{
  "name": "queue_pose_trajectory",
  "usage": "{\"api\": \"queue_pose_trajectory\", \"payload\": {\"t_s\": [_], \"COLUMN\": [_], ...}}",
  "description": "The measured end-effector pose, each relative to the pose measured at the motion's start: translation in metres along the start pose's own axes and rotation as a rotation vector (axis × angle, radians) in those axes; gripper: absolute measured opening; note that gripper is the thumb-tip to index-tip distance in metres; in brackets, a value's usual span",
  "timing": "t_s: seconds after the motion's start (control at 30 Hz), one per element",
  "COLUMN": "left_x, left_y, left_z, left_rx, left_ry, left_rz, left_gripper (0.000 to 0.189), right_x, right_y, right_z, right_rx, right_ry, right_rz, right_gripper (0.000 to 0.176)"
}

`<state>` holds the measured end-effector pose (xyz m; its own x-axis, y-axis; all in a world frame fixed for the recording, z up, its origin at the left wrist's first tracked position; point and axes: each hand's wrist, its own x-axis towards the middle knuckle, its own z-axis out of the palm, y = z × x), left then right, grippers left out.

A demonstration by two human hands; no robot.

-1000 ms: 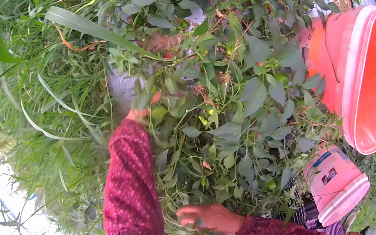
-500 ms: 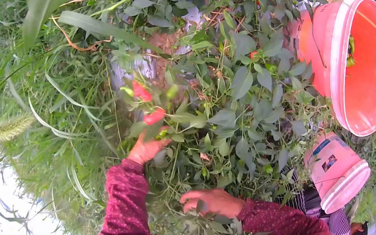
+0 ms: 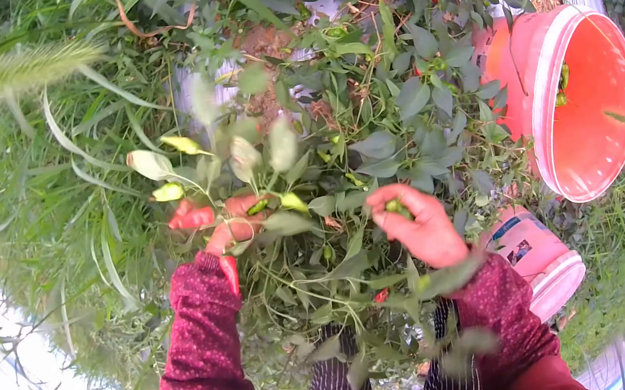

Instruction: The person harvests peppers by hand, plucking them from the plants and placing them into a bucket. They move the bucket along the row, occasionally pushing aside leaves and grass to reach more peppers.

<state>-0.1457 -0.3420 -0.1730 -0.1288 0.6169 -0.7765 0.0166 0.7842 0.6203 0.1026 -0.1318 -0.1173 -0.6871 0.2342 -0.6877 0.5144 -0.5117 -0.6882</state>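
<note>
My left hand [image 3: 234, 231] is closed around a leafy pepper branch [image 3: 203, 182], with leaves covering part of its fingers. Beside it hang a red pepper [image 3: 192, 216], a pale green pepper [image 3: 168, 192] and a yellow-green one [image 3: 187, 144]. Another red pepper [image 3: 230, 273] lies against the left cuff. To the right, my right hand [image 3: 428, 232] pinches a small green pepper [image 3: 397, 209] between thumb and fingers, clear of the left hand. Lower down, a bit of red pepper [image 3: 381, 296] shows among the leaves.
A large pink-red bucket [image 3: 547, 114], tipped toward me, has green peppers [image 3: 562, 87] inside. Below it leans a smaller pink bucket [image 3: 534, 261]. Tall grass [image 3: 43, 215] fills the left side. A blurred grass seed head [image 3: 31, 67] hangs close to the camera.
My right hand has moved up and right from the lower foliage and now holds a green pepper. My left hand stays on the left, now gripping a branch that stands closer to view.
</note>
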Motion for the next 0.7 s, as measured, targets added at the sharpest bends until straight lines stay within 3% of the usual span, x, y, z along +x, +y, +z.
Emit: {"api": "queue_pose_trajectory", "payload": {"t_s": [0.03,0.07,0.1,0.13,0.17,0.2,0.3,0.33,0.37,0.4,0.47,0.5,0.6,0.63,0.67,0.7], "left_x": [0.000,-0.001,0.005,0.005,0.005,0.007,0.009,-0.005,-0.014,-0.013,-0.007,-0.009,-0.008,-0.009,-0.008,-0.005], "left_y": [-0.002,-0.004,-0.037,-0.044,-0.048,-0.039,-0.006,0.014,0.102,0.063,-0.045,-0.031,0.001,0.003,0.005,0.005], "left_z": [0.002,0.005,0.016,0.019,0.021,0.019,0.024,0.025,0.025,0.030,0.047,0.046,0.050,0.051,0.051,0.054], "left_rx": [-0.134,-0.263,-0.341,-0.348,-0.212,-0.074,0.335,0.427,0.731,0.728,-0.880,-0.886,0.005,0.002,-0.635,-0.623], "left_ry": [-0.002,0.010,0.045,0.047,0.089,0.073,0.047,0.015,-0.027,-0.025,0.136,0.131,0.308,0.308,0.286,0.306], "left_rz": [-0.100,-0.198,0.041,0.043,0.059,0.054,-0.004,-0.062,-0.421,-0.419,-0.149,-0.148,-0.098,-0.098,-0.177,-0.061], "left_gripper": [0.042,0.048,0.049,0.049,0.050,0.047,0.039,0.034,0.043,0.043,0.051,0.051,0.027,0.027,0.028,0.026], "right_x": [0.001,0.003,0.007,0.012,0.014,0.013,0.023,0.024,0.025,0.026,0.028,0.027,0.023,0.022,0.022,0.023], "right_y": [-0.020,-0.039,-0.048,-0.054,-0.061,-0.071,-0.070,-0.072,-0.073,-0.074,-0.068,-0.067,-0.067,-0.069,-0.072,-0.074], "right_z": [0.002,0.005,0.008,0.013,0.020,0.030,0.059,0.069,0.076,0.084,0.097,0.100,0.103,0.102,0.099,0.097], "right_rx": [0.156,0.109,0.100,0.058,0.020,0.054,-0.315,-0.378,-0.514,-0.618,-0.712,-0.719,-0.833,-0.835,-0.914,-0.993], "right_ry": [0.062,0.103,0.103,0.096,0.083,0.022,-0.084,-0.081,-0.080,-0.072,-0.051,-0.050,0.018,0.016,0.030,0.046], "right_rz": [0.041,0.059,0.061,-0.052,-0.165,-0.145,-0.412,-0.337,-0.363,-0.387,-0.429,-0.424,-0.425,-0.424,-0.392,-0.359], "right_gripper": [0.020,0.016,0.016,0.017,0.018,0.016,0.019,0.022,0.032,0.038,0.055,0.055,0.061,0.061,0.063,0.065]}}
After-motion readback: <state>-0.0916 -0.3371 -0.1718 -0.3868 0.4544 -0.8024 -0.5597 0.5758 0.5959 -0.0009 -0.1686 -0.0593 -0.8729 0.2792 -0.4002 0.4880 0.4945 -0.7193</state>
